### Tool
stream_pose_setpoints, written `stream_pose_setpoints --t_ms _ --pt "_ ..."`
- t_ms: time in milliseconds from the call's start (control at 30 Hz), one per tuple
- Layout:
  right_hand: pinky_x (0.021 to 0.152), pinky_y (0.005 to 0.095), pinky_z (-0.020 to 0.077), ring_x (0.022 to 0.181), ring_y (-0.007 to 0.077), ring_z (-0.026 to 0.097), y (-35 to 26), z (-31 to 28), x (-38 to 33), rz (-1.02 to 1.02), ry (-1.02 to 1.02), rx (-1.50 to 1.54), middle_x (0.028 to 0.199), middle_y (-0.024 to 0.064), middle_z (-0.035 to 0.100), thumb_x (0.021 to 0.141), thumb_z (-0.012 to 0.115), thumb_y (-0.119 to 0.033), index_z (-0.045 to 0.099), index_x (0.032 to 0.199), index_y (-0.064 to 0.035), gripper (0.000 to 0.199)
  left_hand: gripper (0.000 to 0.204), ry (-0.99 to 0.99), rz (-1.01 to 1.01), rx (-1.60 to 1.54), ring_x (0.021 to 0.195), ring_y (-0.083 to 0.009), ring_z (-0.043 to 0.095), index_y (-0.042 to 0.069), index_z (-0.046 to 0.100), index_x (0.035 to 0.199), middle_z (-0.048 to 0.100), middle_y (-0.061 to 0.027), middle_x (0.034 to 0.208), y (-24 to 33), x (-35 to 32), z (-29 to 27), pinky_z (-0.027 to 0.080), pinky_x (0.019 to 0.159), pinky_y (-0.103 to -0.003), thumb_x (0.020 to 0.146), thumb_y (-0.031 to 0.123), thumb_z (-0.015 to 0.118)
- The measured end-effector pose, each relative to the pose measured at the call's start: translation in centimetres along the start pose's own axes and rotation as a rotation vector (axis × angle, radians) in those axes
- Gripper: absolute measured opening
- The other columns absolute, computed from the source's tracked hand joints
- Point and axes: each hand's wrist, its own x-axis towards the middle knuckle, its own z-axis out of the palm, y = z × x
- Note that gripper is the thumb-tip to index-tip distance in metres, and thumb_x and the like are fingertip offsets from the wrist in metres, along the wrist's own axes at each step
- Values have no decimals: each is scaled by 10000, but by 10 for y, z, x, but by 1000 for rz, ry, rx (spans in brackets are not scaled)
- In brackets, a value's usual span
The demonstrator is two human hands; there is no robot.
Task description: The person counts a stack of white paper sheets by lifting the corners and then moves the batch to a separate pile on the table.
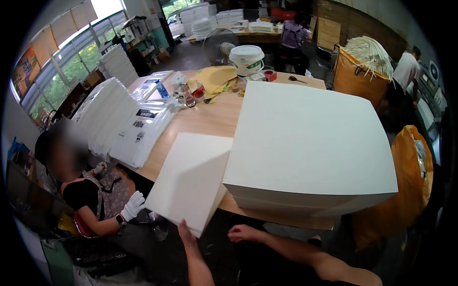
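White sheet stack (188, 176): plain, rectangular, part-shaded.
I see left hand (187, 234) pinching near corner; right hand (244, 232) loosely curled.

Daylight enters through windows (70, 69) at far left; the near floor (218, 238) lies dim. A soft shadow crosses the left paper stack (191, 176), plastic bags (143, 123) shine, and edges bend toward a black rim.

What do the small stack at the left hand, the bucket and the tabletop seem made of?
Small stack: likely paper or thin card; matte white, its side looking layered. Bucket: probably plastic; smooth, white, with a thick rounded rim. Tabletop: wood or wood-look laminate; pale tan, faint sheen, can't tell which.
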Motion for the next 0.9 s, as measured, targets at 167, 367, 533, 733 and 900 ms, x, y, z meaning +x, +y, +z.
stream_pose_setpoints --t_ms 167,367,533,733,900 --pt "940 350 599 1077 218 726 26 -56 -154 60 275 104 1188 130 724 1037 694 -315 636 1323 0 430 589 -84 -129 -81 1360 -366 544 -31 389 1543 563 -178 1470 -24 110 19 438 1168 -510 1030 195 573" --pt "937 345 588 1090 239 731 36 -97 -313 -123 724 192 1192 143 743 1003 736 -213 673 1283 22 371 468 101 -260 10 1262 -362 619 35 550 1419 642 -169 1361 -13 176 -22 531 1041 -565 1025 277 621" --pt "928 397 596 1071 245 725 23 -75 -443 -446 1069 249 1121 123 751 993 684 -162 708 1196 -3 259 379 -210 572 60 1058 -335 681 -79 630 1270 685 -214 1218 84 -3 205 564 958 -444 1045 213 541" --pt "685 280 522 737 121 639 -78 -84 -513 -920 1749 -21 798 52 689 1069 622 -274 619 843 -34 330 404 -644 1100 449 1186 -290 626 -69 577 1271 641 -196 1259 141 -107 433 511 1041 -414 1052 263 507" --pt "588 310 466 639 117 577 -116 -94 -512 -623 1906 -477 667 74 617 1050 657 -355 599 814 -6 426 580 -1614 935 830 1094 -271 727 59 559 1454 756 -117 1061 58 -225 591 546 1004 -405 892 -56 637"
